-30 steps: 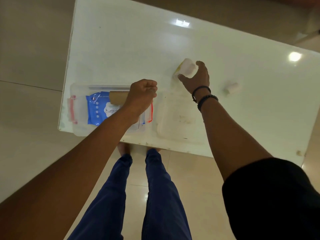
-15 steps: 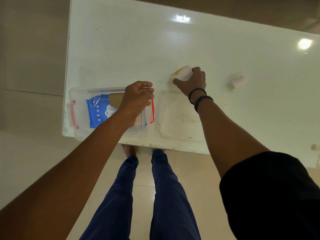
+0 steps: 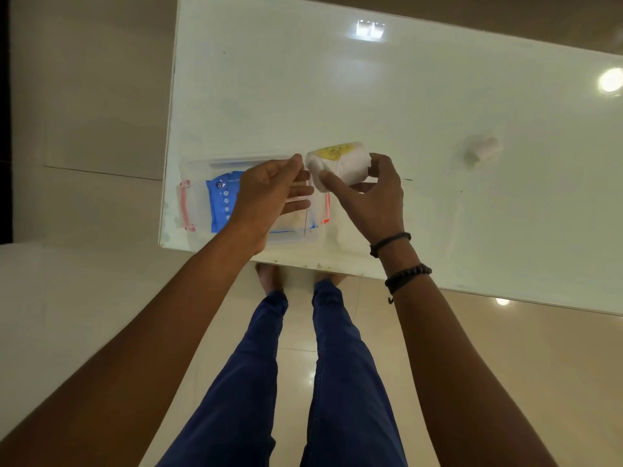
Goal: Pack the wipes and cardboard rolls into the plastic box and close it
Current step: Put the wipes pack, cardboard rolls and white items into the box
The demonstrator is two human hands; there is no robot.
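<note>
A clear plastic box [image 3: 192, 227] with red side latches sits at the table's near left corner. Inside lies a blue wipes pack [image 3: 219, 200]; the brown cardboard roll is hidden under my left hand [image 3: 269, 193], which hovers over the box with fingers spread and nothing in it. My right hand [image 3: 371, 197] grips a white wipes pack with a yellow top [image 3: 337, 161], held above the box's right end. The fingertips of my left hand nearly touch this pack. A pale cardboard roll [image 3: 482, 153] lies on the table far to the right.
The clear lid [image 3: 350, 234] lies flat just right of the box, partly under my right hand. The white glossy table [image 3: 371, 96] ends close in front of my legs [image 3: 296, 365]. Tiled floor lies to the left and below.
My right hand has lifted the white and yellow pack off the table and carried it left toward the box. My left hand has let go of the brown roll and opened.
</note>
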